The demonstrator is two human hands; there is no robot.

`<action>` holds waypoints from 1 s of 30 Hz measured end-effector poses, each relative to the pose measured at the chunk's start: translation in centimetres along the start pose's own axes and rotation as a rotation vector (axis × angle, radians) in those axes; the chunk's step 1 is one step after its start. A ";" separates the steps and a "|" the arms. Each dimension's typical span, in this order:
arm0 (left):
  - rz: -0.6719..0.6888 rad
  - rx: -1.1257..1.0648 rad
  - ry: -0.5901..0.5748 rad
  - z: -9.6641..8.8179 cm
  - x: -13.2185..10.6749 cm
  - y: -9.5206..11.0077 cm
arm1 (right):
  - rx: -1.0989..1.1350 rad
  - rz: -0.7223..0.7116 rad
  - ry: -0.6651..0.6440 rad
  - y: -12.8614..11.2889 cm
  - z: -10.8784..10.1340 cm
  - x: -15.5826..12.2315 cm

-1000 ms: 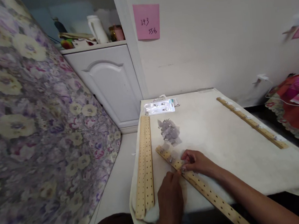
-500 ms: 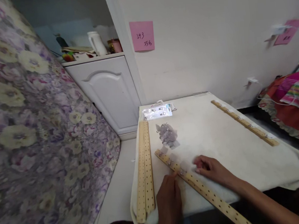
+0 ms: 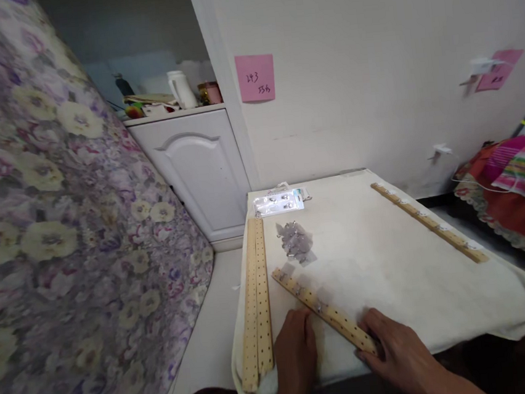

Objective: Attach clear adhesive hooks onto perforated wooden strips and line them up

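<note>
Grasping with the right hand [image 3: 395, 348] the perforated strip [image 3: 337, 319], slanted at lower centre of the frame. Reaching its edge with the left hand [image 3: 295, 345]; cannot tell whether gripping. Farther, can see the metal-hook pile [image 3: 295, 241] at centre, then the paired strips [image 3: 262, 296] left of it.

right hand [image 3: 396, 346] has moved down; now grips the perforated strip [image 3: 344, 325]

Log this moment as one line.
right hand: gripping perforated strip; left hand: near strip's edge; hook pile: on tablecloth
</note>
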State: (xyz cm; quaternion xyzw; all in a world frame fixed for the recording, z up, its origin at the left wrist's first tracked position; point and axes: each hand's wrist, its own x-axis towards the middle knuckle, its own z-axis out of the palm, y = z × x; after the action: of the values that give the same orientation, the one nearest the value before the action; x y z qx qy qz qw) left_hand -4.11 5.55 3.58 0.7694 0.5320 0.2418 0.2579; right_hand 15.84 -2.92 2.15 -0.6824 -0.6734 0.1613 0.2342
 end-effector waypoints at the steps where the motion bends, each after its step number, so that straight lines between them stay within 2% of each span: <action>1: 0.000 0.004 -0.002 0.0 0.0 0.0 | -0.003 0.001 0.013 0.1 0.2 0.0; 6: 0.020 0.040 -0.001 0.1 -0.1 -0.2 | -0.009 0.019 0.033 -0.1 0.5 0.4; 14: 0.041 0.070 0.007 0.3 -0.1 -0.4 | -0.056 0.047 0.030 -1.8 0.9 2.2; 21: 0.053 0.081 -0.001 0.5 0.0 -0.5 | -0.054 0.054 0.063 -2.2 1.5 2.5; 26: 0.049 0.074 -0.004 0.3 -0.1 -0.4 | 0.003 0.083 0.034 -2.0 1.4 2.4; 30: 0.056 0.080 -0.009 0.4 -0.1 -0.5 | 0.169 0.102 -0.038 -1.1 0.2 3.3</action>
State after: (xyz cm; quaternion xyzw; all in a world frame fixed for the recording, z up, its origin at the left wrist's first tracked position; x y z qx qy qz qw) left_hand -4.23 5.55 2.96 0.7949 0.5181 0.2239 0.2225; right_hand 14.96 0.38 2.93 -0.6904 -0.6260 0.2424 0.2697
